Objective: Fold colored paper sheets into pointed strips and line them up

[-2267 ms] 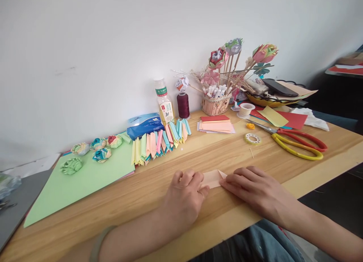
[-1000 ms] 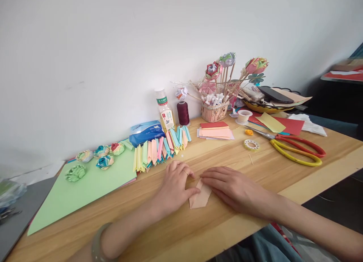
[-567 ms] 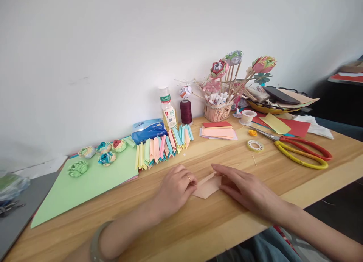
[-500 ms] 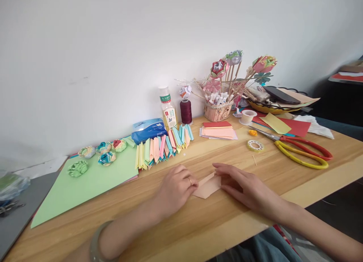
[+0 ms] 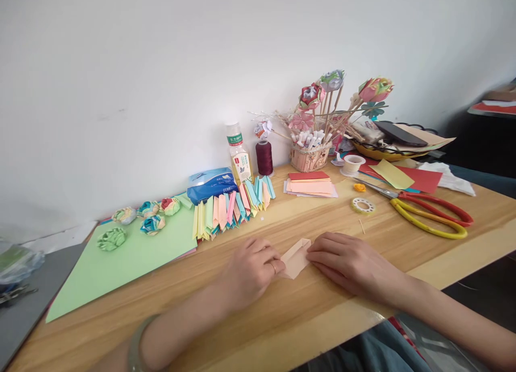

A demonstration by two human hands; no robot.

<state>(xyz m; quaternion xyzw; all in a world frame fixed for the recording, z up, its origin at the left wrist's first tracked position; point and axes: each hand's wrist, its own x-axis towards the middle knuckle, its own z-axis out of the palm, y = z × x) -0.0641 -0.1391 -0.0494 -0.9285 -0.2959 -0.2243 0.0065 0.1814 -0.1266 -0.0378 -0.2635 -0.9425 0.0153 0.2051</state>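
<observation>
A small pale pink sheet of paper (image 5: 295, 260) with folded edges and corners lies low over the wooden table between my hands. My left hand (image 5: 255, 267), with a ring on one finger, is closed on its left end. At the right end, the fingers of my right hand (image 5: 342, 259) are pressed together on the paper's edge. My fingers hide both ends of the sheet. Beyond my hands stands a row of folded colored paper strips (image 5: 229, 210), and a stack of cut paper (image 5: 310, 185) lies to its right.
Large scissors (image 5: 427, 208), a tape roll (image 5: 363, 205) and a toothpick (image 5: 362, 226) lie to the right. Paper flowers (image 5: 112, 238) rest on a green sheet (image 5: 133, 264) at left. A bottle (image 5: 241, 154), thread spool (image 5: 264, 158) and flower basket (image 5: 309, 158) stand along the wall.
My right hand's fingers have closed together onto the paper's right end, where they were spread before. A folded-up edge of the sheet now shows more clearly. My left hand has shifted slightly.
</observation>
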